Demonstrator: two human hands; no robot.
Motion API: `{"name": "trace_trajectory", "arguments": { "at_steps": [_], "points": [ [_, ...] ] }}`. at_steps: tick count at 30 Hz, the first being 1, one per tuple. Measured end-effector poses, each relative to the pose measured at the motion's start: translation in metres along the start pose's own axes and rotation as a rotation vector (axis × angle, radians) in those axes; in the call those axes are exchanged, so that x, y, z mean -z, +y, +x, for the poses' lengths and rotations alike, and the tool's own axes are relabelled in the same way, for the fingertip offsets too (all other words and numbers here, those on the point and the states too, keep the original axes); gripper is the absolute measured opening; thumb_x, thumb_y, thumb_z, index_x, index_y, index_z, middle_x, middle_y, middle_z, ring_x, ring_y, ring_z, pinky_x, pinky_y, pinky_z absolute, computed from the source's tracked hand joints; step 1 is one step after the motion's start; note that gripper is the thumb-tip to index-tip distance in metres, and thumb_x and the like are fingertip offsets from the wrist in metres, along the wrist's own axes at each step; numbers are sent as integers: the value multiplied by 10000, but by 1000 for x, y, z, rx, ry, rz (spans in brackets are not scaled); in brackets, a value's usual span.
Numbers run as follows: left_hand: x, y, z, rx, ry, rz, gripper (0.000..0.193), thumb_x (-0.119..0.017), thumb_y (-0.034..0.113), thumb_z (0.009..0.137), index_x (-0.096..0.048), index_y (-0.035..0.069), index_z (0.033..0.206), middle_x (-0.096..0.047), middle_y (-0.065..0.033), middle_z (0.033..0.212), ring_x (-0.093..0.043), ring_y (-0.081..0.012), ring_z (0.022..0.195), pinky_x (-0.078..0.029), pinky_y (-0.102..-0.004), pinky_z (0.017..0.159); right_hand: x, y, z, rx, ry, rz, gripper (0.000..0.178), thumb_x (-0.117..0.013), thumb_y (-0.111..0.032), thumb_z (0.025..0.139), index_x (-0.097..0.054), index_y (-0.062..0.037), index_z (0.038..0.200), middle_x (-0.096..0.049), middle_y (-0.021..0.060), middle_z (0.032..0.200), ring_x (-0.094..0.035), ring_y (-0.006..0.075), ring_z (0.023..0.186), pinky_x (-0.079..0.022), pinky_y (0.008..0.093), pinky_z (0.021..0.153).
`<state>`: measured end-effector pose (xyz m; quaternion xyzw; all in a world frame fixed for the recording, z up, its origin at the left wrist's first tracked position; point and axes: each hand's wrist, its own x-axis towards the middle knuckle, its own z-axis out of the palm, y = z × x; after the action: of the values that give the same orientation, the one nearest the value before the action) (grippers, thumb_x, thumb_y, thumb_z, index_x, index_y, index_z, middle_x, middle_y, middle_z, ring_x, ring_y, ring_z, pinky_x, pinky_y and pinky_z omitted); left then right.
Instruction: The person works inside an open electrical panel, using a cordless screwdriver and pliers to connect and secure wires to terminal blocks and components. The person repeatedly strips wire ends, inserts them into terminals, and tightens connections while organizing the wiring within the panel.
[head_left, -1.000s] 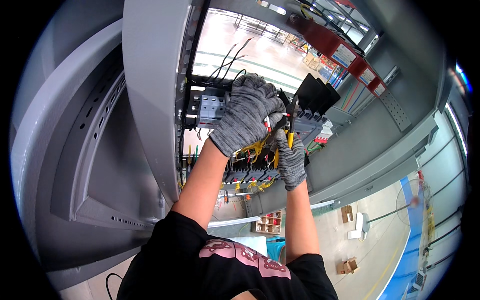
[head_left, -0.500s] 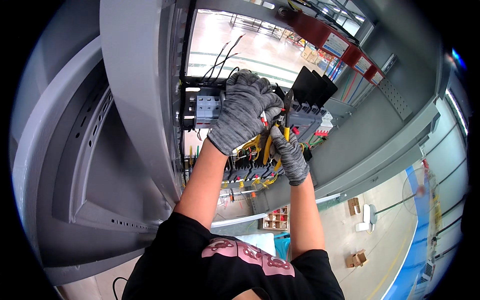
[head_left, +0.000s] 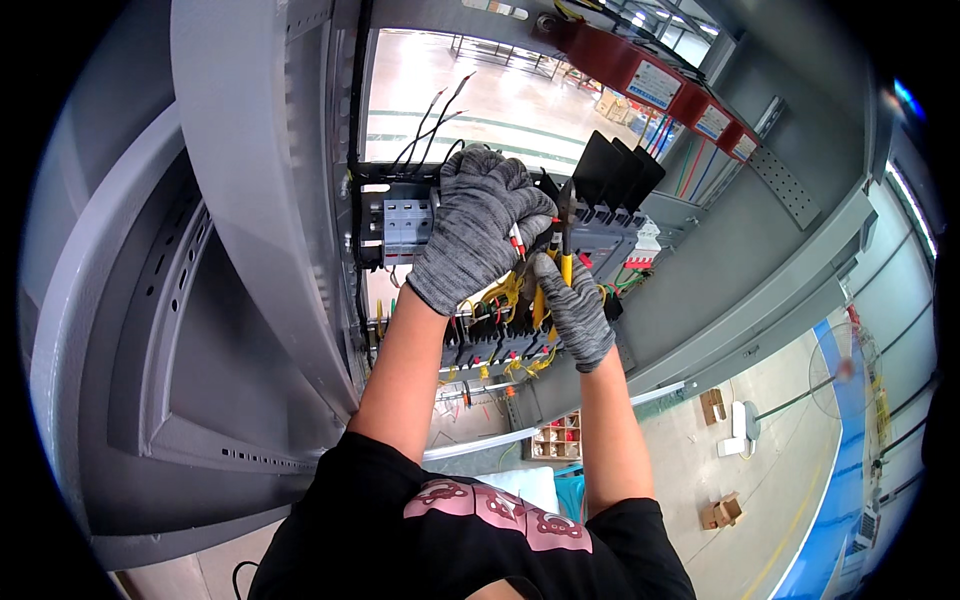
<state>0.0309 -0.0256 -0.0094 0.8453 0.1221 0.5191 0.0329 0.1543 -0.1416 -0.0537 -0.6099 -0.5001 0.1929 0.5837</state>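
My left hand (head_left: 482, 225), in a grey knitted glove, is closed beside the blue-grey breaker block (head_left: 406, 226). At its fingertips shows a thin wire with a red-and-white sleeve (head_left: 517, 242); the rest of that wire is hidden by the glove. My right hand (head_left: 577, 308), gloved the same way, is wrapped round yellow-handled pliers (head_left: 567, 268). Their dark jaws point up and lie close to the left fingertips. Just right of the jaws are a grey breaker (head_left: 600, 238) and upright black divider plates (head_left: 610, 175).
Loose black wires (head_left: 430, 130) stick up behind my left hand. Below lies a row of breakers (head_left: 500, 345) with yellow wires. The grey cabinet frame (head_left: 235, 200) curves close by my left arm. Red bars (head_left: 645, 75) cross the upper right. An open carton (head_left: 722, 512) sits on the floor.
The handles of the pliers have come closer together in my right hand. Both hands appear slightly further left in the picture, along with the whole cabinet.
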Motion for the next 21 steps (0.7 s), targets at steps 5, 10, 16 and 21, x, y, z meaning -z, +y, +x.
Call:
{"name": "trace_trajectory", "arguments": {
  "at_steps": [5,10,16,21],
  "points": [
    [1,0,1,-7,-14,-7,165,-701,285,760,-717,167,874,-616,-86,887,-554,-286,955,-333,-449,991,-1,19,6,-17,88,-125,243,-571,-277,952,-604,-41,908,-576,4,689,-506,80,615,-416,252,552],
    [-3,-1,3,-32,60,-29,137,-714,266,753,-720,180,860,-620,-68,827,-562,-256,915,-339,-445,981,0,20,7,49,-3,-20,314,-542,-328,962,-601,-22,934,-620,46,724,-541,133,654,-455,310,619],
    [-1,-1,3,11,20,-80,135,-736,208,729,-733,183,862,-616,-46,821,-563,-245,889,-341,-417,982,6,-1,-4,-41,-147,343,318,-482,-350,988,-562,-57,1086,-681,38,875,-508,49,653,-425,211,599],
    [0,5,0,27,57,-140,104,-723,239,743,-728,179,829,-615,-29,835,-549,-242,920,-339,-427,953,7,-19,-10,22,37,436,231,-550,-214,960,-597,-23,1081,-646,31,798,-577,88,712,-472,235,644]
  ]
}}
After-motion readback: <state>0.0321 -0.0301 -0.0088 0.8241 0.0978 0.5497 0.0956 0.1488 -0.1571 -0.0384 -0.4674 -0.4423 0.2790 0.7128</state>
